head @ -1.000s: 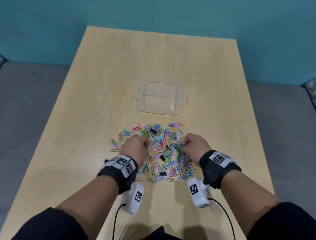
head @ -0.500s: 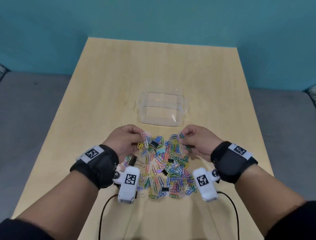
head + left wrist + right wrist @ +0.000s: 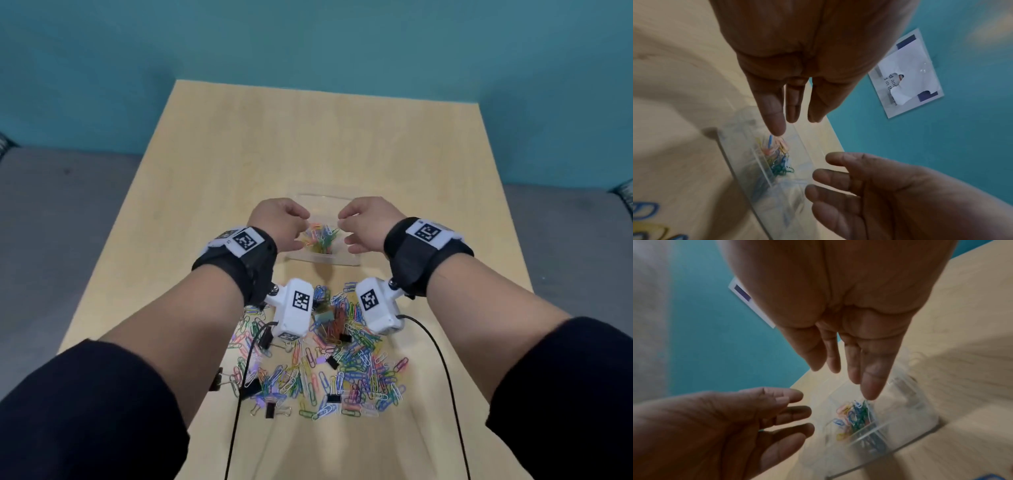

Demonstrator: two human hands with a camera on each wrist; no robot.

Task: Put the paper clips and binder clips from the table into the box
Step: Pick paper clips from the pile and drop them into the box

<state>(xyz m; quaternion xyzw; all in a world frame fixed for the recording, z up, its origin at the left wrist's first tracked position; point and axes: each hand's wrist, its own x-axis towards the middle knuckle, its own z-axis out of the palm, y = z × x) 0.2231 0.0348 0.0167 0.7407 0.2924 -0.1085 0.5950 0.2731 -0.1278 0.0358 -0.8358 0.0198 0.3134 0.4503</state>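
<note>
A small clear plastic box stands mid-table with a few coloured paper clips inside. Both my hands hover just above it, palms facing each other. My left hand and right hand have relaxed, spread fingers and hold nothing. The left wrist view shows my left fingers straight over the clips in the box. In the right wrist view my right fingers point down at the same clips. A big pile of coloured paper clips with black binder clips lies nearer me.
The light wooden table runs to a teal wall behind. Grey floor lies on both sides. Black cables from the wrist cameras hang over the pile. A white poster hangs on the wall.
Both hands lifted from the pile with pinched clips, moved forward over the box and opened their fingers. Clips now lie in the box, which was empty before.
</note>
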